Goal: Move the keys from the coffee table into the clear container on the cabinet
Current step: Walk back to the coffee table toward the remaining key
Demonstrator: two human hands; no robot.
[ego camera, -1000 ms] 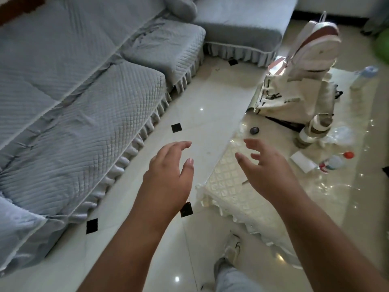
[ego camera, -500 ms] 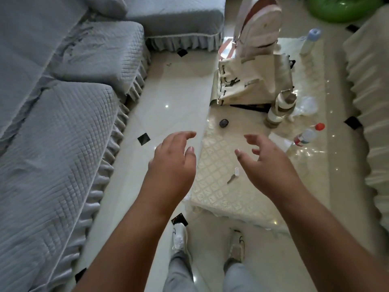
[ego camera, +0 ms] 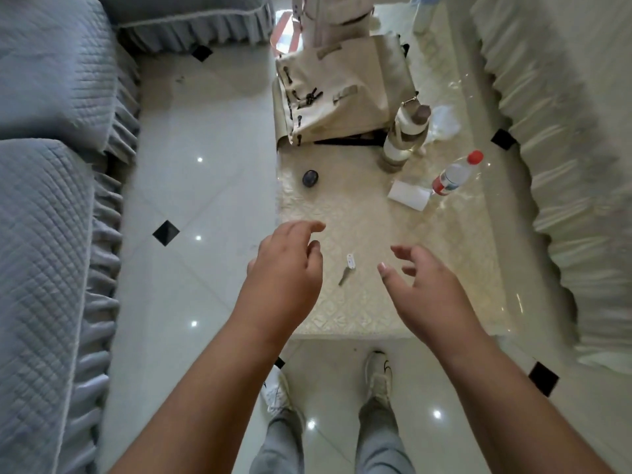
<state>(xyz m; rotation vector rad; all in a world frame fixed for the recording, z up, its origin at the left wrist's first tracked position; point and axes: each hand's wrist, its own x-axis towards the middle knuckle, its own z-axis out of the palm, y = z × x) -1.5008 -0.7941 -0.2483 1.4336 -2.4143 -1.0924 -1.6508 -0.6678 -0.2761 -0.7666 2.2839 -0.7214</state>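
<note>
So I'm standing at the near end of the low coffee table with the cream patterned cloth under a glossy clear cover, both arms out over it. The small silver key with a white tag lies flat on the cloth near that edge, right between my hands, which is why I've squared up here with my shoes just short of the table. My left hand hangs over the table's left edge, fingers loosely curled and holding nothing; my right hand is to the right of the key, fingers spread, also empty. The two hands are well apart and neither touches the key. I'd guess the right one takes it, since its fingertips already point that way. Since the key is thin and flat on a slick cover, it probably needs a fingernail or a slide to lift. Further out sit a beige canvas bag, a clear plastic bottle with a red cap and a small dark round thing, none in my way. The cabinet and clear container aren't in view.
</note>
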